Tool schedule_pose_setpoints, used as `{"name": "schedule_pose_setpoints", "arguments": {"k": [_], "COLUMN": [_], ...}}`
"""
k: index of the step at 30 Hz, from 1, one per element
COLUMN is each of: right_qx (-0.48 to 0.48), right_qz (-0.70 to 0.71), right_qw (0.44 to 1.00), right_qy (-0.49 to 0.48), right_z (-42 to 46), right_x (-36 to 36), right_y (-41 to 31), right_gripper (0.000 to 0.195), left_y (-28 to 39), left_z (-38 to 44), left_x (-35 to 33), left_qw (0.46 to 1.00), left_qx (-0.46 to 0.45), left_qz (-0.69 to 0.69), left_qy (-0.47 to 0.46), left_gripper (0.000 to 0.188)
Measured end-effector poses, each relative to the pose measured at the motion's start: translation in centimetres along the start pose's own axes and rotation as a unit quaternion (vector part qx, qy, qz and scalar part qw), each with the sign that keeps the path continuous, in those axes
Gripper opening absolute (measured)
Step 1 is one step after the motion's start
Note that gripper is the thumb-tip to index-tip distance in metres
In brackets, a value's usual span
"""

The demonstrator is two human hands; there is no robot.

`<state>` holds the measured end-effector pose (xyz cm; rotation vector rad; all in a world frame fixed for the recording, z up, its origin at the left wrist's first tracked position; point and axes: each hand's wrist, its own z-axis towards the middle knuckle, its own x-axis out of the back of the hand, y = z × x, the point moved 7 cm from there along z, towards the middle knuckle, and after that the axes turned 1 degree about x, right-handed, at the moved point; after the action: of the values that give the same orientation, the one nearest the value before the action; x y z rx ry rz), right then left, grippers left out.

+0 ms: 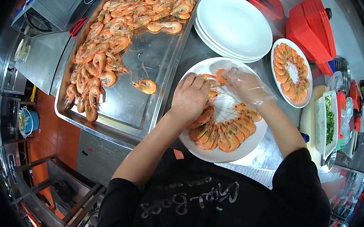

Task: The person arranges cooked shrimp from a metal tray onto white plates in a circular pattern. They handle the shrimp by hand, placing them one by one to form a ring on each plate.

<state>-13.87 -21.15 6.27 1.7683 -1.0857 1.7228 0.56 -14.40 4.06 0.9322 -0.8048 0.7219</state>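
Note:
A white plate (196, 156) in front of me holds a ring of cooked shrimp (225, 135), tails outward, around a bare centre. My left hand (191, 94) lies over the plate's left side, fingers bent against shrimp there; its fingertips are partly hidden. On the far side, my right hand (245, 84), in a clear plastic glove, has its fingertips on a curled shrimp (220, 76). Long feelers trail across the plate's middle. To the left, a metal tray (142, 107) carries a heap of shrimp (107, 51) and one lone shrimp (145, 86).
Beyond my plate stands a stack of white plates (234, 26). At the right, an oval plate (307, 65) bears a finished-looking shrimp ring, near stacked red baskets (312, 32) and a white basket (321, 133) of chopped greens. Red-handled scissors (77, 27) lie beside the tray.

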Motion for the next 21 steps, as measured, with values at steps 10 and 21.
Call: {"name": "schedule_pose_setpoints", "arguments": {"k": [10,21], "right_qx": [-0.063,-0.123], "right_qz": [0.183,0.186], "right_qw": [0.981,0.974], "right_qy": [-0.013,0.033], "right_z": [2.9,-1.1], "right_x": [-3.2,2.1], "right_y": [0.7,3.1], "right_gripper": [0.039,0.027], "left_y": [-0.6,0.2], "left_z": [-0.1,1.8], "left_x": [-0.4,-1.5], "left_qw": [0.999,0.999], "left_qx": [-0.001,-0.051], "left_qz": [0.025,-0.001], "left_qy": [-0.024,-0.007], "left_gripper": [0.032,0.032]}}
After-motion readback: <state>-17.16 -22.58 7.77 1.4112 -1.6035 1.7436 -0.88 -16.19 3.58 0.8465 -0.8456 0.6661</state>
